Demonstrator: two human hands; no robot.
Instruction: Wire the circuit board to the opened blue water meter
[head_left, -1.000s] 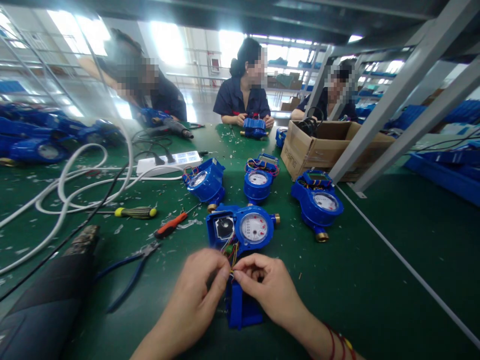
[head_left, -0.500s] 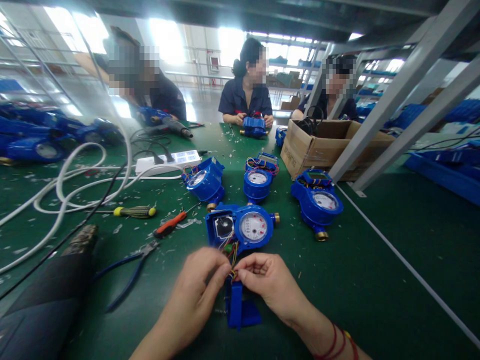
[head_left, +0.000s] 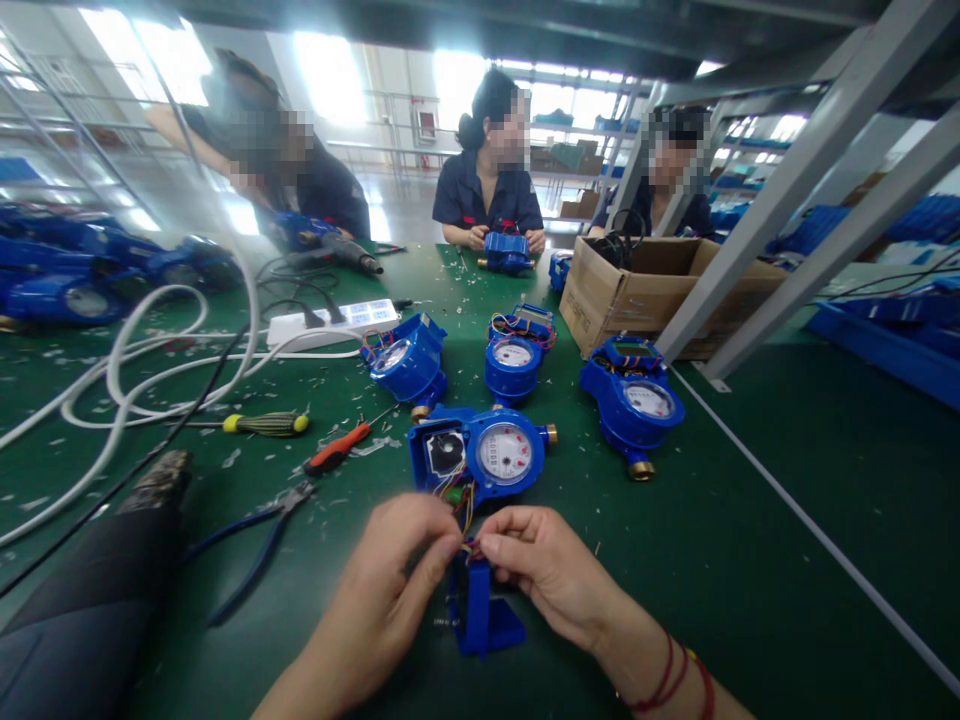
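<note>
My left hand (head_left: 409,565) and my right hand (head_left: 547,570) meet at the front middle, each pinching thin coloured wires (head_left: 469,515). The wires run out of a blue water meter (head_left: 505,452) that lies just beyond my fingertips. Its side compartment (head_left: 445,455) is open, with a black round part inside. Below my fingers a blue plastic cover (head_left: 480,615) hangs or rests at the other end of the wires; which of the two I cannot tell. My fingers partly hide where the wires join it.
Three more meters (head_left: 511,365) (head_left: 409,362) (head_left: 637,400) stand behind. On the left lie cutting pliers (head_left: 262,535), an orange-handled screwdriver (head_left: 337,448), a yellow-black screwdriver (head_left: 266,424), a heat gun (head_left: 97,590) and a power strip (head_left: 337,322). A cardboard box (head_left: 630,295) sits back right. Co-workers sit opposite.
My right fingers have shifted slightly along the wires, and the blue cover has turned a little. The view has moved slightly; the rest stays as it was.
</note>
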